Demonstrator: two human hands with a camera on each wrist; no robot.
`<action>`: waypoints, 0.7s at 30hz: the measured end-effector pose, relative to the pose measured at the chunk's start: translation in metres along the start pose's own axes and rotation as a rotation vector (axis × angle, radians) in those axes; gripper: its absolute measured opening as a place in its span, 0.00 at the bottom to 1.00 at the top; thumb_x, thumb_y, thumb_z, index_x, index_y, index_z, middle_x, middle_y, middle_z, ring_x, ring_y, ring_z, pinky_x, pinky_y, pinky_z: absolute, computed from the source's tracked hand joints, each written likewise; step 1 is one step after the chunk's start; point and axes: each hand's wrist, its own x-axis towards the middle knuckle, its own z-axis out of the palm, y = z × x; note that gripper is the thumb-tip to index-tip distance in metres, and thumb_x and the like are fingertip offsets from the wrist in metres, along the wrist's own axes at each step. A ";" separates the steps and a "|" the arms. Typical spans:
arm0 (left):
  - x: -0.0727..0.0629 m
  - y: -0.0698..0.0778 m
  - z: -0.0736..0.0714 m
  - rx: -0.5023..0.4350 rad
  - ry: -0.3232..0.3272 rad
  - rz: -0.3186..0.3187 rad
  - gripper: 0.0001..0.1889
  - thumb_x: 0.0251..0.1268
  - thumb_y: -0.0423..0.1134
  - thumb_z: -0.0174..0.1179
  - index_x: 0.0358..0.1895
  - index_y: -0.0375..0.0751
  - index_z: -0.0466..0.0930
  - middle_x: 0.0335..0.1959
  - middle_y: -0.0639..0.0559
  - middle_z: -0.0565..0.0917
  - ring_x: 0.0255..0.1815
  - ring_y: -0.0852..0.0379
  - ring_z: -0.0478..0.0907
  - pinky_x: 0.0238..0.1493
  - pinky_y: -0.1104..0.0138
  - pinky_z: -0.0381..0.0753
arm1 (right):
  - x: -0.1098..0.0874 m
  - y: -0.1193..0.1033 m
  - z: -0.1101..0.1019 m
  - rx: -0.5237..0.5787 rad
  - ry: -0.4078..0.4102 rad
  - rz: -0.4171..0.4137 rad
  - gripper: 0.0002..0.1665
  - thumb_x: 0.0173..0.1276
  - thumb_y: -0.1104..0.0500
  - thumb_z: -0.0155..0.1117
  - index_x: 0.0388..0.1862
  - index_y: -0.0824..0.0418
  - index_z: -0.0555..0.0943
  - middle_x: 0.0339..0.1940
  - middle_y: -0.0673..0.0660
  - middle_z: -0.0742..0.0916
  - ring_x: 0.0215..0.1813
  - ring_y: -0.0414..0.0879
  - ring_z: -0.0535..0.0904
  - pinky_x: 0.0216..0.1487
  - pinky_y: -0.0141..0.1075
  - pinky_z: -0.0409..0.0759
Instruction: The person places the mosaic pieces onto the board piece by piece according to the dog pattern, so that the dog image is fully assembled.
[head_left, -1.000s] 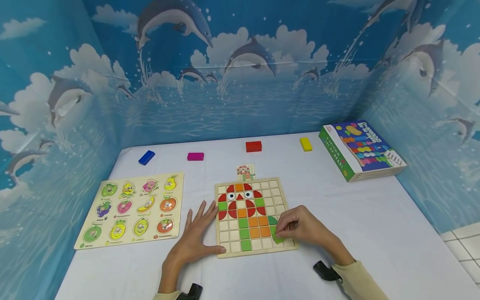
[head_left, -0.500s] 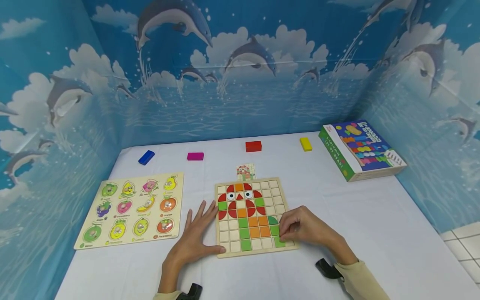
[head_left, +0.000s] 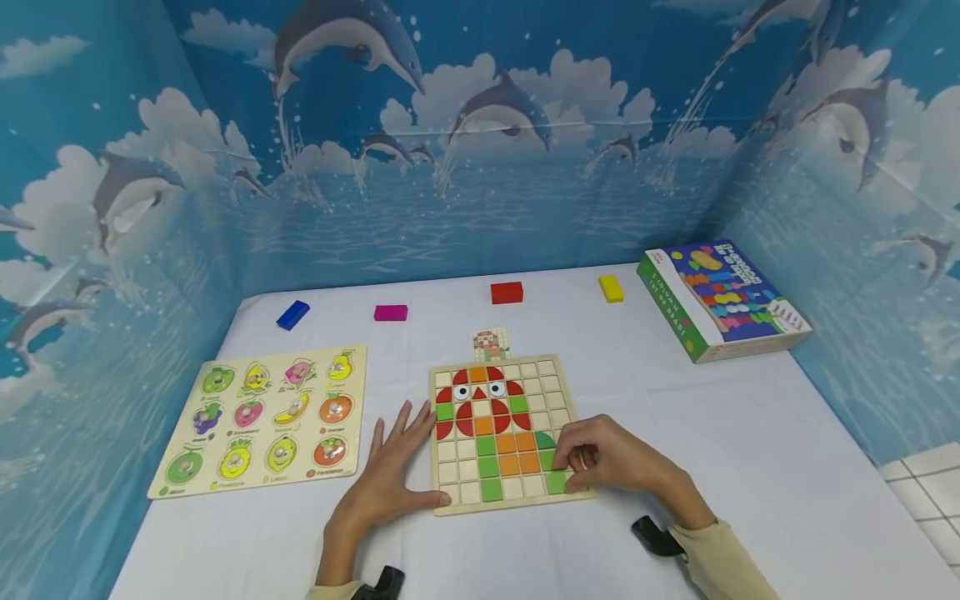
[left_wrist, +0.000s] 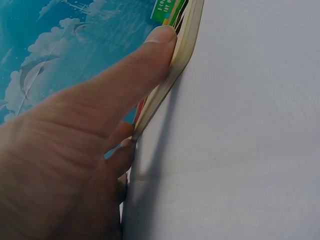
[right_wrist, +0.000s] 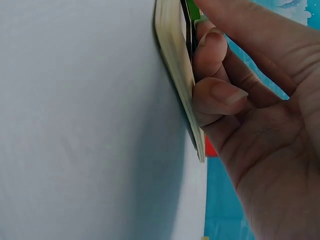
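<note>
A wooden grid board (head_left: pixel 459 498) lies in the middle of the table, filled partly with red, orange and green tiles. Two round eye tiles sit near its top. At the board's lower right, my right hand (head_left: pixel 617 455) has its thumb and fingertips at a green square tile (head_left: pixel 555 482), which lies in or on a grid cell. In the right wrist view the other fingers (right_wrist: pixel 220 97) are curled against the board's edge. My left hand (head_left: pixel 390 479) is spread along the board's left edge; its thumb (left_wrist: pixel 161 37) rests on the near corner.
A small pattern card (head_left: pixel 492 343) lies just beyond the board. A fruit puzzle board (head_left: pixel 262 425) is on the left. Blue (head_left: pixel 293 315), magenta (head_left: pixel 391 312), red (head_left: pixel 507 292) and yellow blocks (head_left: pixel 611 288) line the back. A game box (head_left: pixel 723 300) lies at the back right.
The green tile, tilted earlier under my right fingers, now lies squared with the grid. My right thumb and fingertips have spread apart slightly at it. The left hand stays in place.
</note>
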 end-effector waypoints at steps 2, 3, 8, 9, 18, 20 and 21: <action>0.000 0.000 0.000 0.000 0.000 0.001 0.65 0.47 0.56 0.86 0.89 0.57 0.55 0.90 0.63 0.51 0.92 0.53 0.34 0.88 0.46 0.23 | 0.001 0.000 0.001 -0.003 0.007 0.004 0.13 0.56 0.64 0.87 0.38 0.55 0.91 0.30 0.52 0.88 0.28 0.40 0.79 0.27 0.28 0.81; 0.000 0.000 0.000 0.002 0.000 0.002 0.65 0.47 0.56 0.86 0.89 0.57 0.55 0.90 0.63 0.51 0.92 0.52 0.34 0.88 0.46 0.23 | 0.001 0.000 0.001 -0.005 0.011 0.007 0.13 0.55 0.64 0.87 0.38 0.55 0.91 0.29 0.51 0.88 0.28 0.38 0.78 0.27 0.28 0.81; 0.001 0.000 -0.001 0.001 0.002 0.007 0.65 0.47 0.56 0.86 0.89 0.56 0.55 0.90 0.62 0.51 0.92 0.52 0.34 0.88 0.46 0.23 | 0.002 0.002 0.002 -0.024 0.028 0.016 0.13 0.56 0.63 0.87 0.37 0.54 0.91 0.28 0.45 0.87 0.29 0.33 0.76 0.27 0.27 0.79; 0.001 0.000 -0.001 -0.003 0.001 0.009 0.65 0.47 0.55 0.87 0.89 0.56 0.55 0.90 0.62 0.51 0.92 0.52 0.34 0.88 0.46 0.23 | 0.002 0.002 0.002 -0.025 0.034 0.019 0.12 0.56 0.62 0.87 0.37 0.53 0.91 0.28 0.44 0.87 0.29 0.33 0.76 0.27 0.27 0.79; 0.002 0.002 -0.003 0.033 0.003 0.012 0.66 0.47 0.56 0.86 0.89 0.54 0.54 0.91 0.54 0.45 0.92 0.51 0.33 0.89 0.44 0.26 | -0.003 -0.002 -0.012 -0.135 0.227 0.070 0.09 0.64 0.60 0.83 0.42 0.54 0.92 0.34 0.40 0.88 0.34 0.38 0.80 0.33 0.31 0.83; 0.003 0.006 -0.006 0.046 0.013 0.015 0.66 0.47 0.55 0.86 0.89 0.53 0.54 0.91 0.51 0.45 0.92 0.49 0.33 0.89 0.42 0.29 | -0.004 -0.007 -0.020 -0.191 0.281 0.070 0.10 0.65 0.60 0.82 0.45 0.55 0.92 0.37 0.42 0.90 0.36 0.40 0.82 0.35 0.31 0.86; 0.003 0.009 -0.008 0.054 0.018 0.017 0.65 0.47 0.54 0.87 0.89 0.52 0.54 0.91 0.50 0.45 0.92 0.48 0.33 0.89 0.42 0.31 | -0.004 -0.010 -0.024 -0.223 0.307 0.069 0.11 0.65 0.61 0.82 0.46 0.55 0.92 0.39 0.44 0.90 0.38 0.42 0.83 0.36 0.33 0.87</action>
